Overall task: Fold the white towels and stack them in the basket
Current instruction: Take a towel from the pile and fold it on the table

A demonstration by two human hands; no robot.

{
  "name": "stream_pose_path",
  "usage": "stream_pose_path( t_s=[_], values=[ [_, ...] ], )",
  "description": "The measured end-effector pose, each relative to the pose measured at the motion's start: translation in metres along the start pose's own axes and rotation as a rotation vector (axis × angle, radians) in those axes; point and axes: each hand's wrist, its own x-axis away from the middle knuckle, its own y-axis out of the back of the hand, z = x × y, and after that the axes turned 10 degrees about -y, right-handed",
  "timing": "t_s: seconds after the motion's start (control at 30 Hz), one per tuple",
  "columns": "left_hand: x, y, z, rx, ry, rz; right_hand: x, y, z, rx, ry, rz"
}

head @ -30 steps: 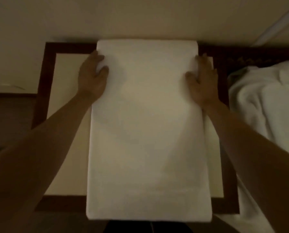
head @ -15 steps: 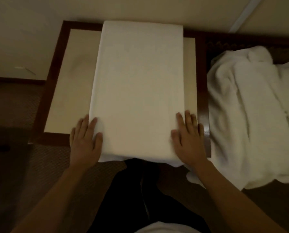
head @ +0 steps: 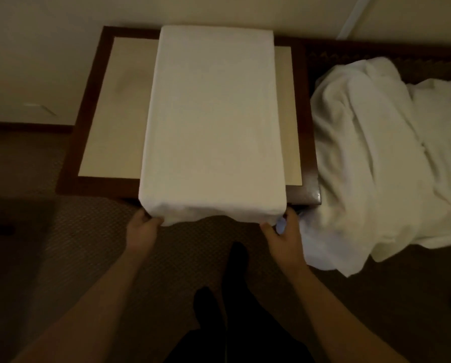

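Note:
A long white towel (head: 213,119) lies folded lengthwise across a dark-framed table (head: 93,100), its near end drooping over the front edge. My left hand (head: 142,227) pinches the near left corner of that hanging end. My right hand (head: 283,235) grips the near right corner. Both hands sit just below the table's front edge. No basket shows in this view.
A heap of loose white towels (head: 381,158) lies to the right of the table, spilling toward the floor. Behind the table runs a pale wall. Patterned brown carpet (head: 69,247) and my dark-clothed legs (head: 219,310) are below.
My hands slid from the towel's far end down to its near end, then dropped off its top surface and took hold of the hanging near corners.

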Motion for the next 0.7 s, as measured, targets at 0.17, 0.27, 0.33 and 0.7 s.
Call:
stream_pose_path(
  t_s=[0.17,0.27,0.33,0.7],
  values=[
    [0.008,0.009,0.013,-0.060,0.044,0.091,-0.018,0.002,0.006,-0.115,-0.144,0.083],
    [0.017,0.018,0.019,-0.143,-0.025,0.088,-0.014,0.012,0.001,-0.073,-0.151,0.142],
    [0.024,0.025,0.022,-0.221,-0.070,0.092,-0.006,0.018,-0.002,-0.037,-0.155,0.142],
    [0.067,0.062,0.014,-0.208,-0.307,0.084,0.057,0.036,0.008,-0.074,-0.150,0.010]
  ],
)
